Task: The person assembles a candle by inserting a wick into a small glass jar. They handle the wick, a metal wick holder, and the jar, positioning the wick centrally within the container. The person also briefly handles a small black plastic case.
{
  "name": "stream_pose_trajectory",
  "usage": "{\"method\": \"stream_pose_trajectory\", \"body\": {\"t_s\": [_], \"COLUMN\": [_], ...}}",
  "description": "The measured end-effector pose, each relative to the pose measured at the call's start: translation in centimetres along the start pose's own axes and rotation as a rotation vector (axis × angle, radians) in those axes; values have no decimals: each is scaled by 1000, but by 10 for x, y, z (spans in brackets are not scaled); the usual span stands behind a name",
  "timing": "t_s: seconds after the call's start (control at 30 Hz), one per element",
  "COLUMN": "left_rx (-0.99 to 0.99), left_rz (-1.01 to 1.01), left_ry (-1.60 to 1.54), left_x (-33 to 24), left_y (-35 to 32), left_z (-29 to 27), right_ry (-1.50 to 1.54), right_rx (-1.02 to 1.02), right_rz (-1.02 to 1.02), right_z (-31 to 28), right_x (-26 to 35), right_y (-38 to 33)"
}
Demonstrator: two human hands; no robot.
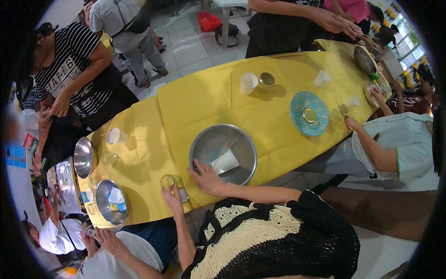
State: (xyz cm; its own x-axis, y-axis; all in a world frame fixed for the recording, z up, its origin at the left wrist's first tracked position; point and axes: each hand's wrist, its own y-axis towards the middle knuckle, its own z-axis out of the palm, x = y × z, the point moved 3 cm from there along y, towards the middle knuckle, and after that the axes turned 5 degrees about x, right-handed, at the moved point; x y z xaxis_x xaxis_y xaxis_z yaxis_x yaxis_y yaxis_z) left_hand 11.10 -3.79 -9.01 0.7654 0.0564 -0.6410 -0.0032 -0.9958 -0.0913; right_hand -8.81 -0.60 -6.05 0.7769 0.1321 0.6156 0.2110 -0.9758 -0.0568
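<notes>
My left hand [173, 199] grips a clear glass jar [168, 179] at the table's near edge, its fingers around the side. The jar's lower part is hard to make out. My right hand [209, 180] lies over the near left rim of a large metal bowl [248, 144], fingers stretched and apart. Inside that bowl a white cup [226, 162] lies on its side, with thin sticks [234, 141] leaning beside it. Something pale blue on the bowl's bottom is unclear.
A yellow cloth [186, 104] covers the long table. Beyond the bowl stand a white cup [249, 83] and a lidded jar [266, 81]; a blue plate [302, 102] sits right. Two metal bowls [84, 158] are at the left. Several people work around the table.
</notes>
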Motion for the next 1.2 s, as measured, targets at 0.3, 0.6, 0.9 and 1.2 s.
{"method": "stream_pose_trajectory", "body": {"t_s": [0.3, 0.6, 0.9, 1.2], "left_rx": [-33, -242, -284, -228], "left_rz": [-39, -57, -240, -245], "left_ry": [-120, -83, -329, -334], "left_x": [27, -9, -15, -1], "left_y": [5, -25, -77, -84], "left_z": [13, -8, -31, -6], "right_ry": [43, 54, -21, -85], "right_rx": [81, -11, 118, 252], "right_rz": [-3, -143, -326, -365], "right_z": [-11, -28, -13, 0], "right_x": [4, 17, 59, 66], "right_y": [11, 13, 23, 19]}}
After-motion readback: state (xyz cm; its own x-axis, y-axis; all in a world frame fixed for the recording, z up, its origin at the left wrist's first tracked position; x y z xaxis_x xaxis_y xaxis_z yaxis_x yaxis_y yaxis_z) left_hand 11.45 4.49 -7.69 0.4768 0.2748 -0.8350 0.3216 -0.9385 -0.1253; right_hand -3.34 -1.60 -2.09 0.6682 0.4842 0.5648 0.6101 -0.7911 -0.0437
